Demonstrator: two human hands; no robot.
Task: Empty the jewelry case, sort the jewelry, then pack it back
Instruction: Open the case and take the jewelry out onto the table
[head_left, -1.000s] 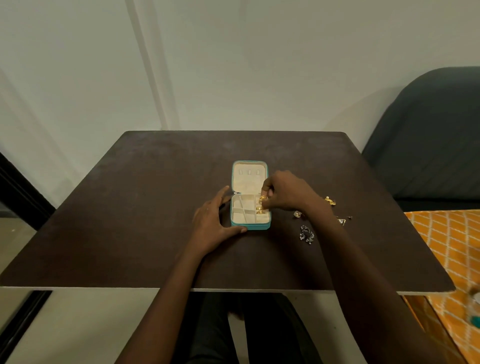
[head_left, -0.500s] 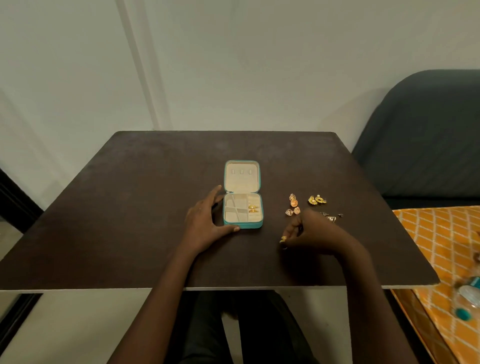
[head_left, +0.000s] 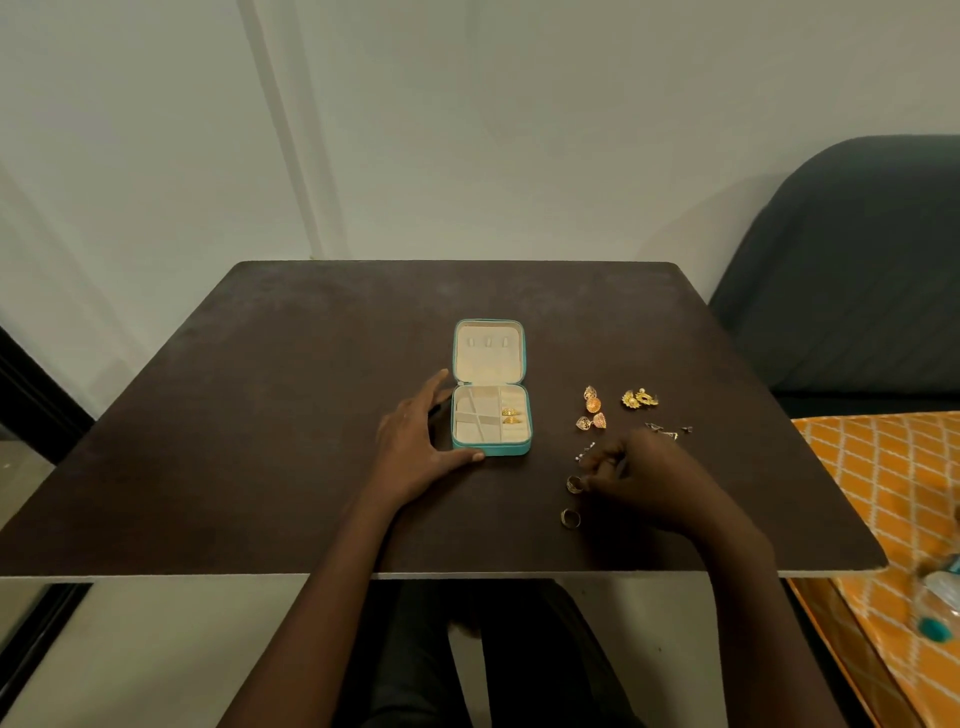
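A small teal jewelry case (head_left: 491, 451) lies open on the dark table (head_left: 260, 415), cream lining showing. Gold earrings (head_left: 510, 415) sit in its right compartment. My left hand (head_left: 415, 447) rests flat against the case's left side, thumb along its front edge. My right hand (head_left: 639, 478) is to the right of the case, fingers curled, its fingertips on a gold ring (head_left: 574, 484). A second ring (head_left: 569, 518) lies just nearer me. Beyond the hand lie pink-gold drop earrings (head_left: 592, 410), gold fan earrings (head_left: 639, 399) and small dark studs (head_left: 667, 430).
A dark grey upholstered seat (head_left: 857, 270) stands at the right past the table. An orange patterned cloth (head_left: 893, 478) with a bottle (head_left: 937, 597) on it lies at the lower right. A pale wall is behind the table.
My right hand left the case, swung right and toward me, and now has two rings by its fingertips. My left hand stayed against the case.
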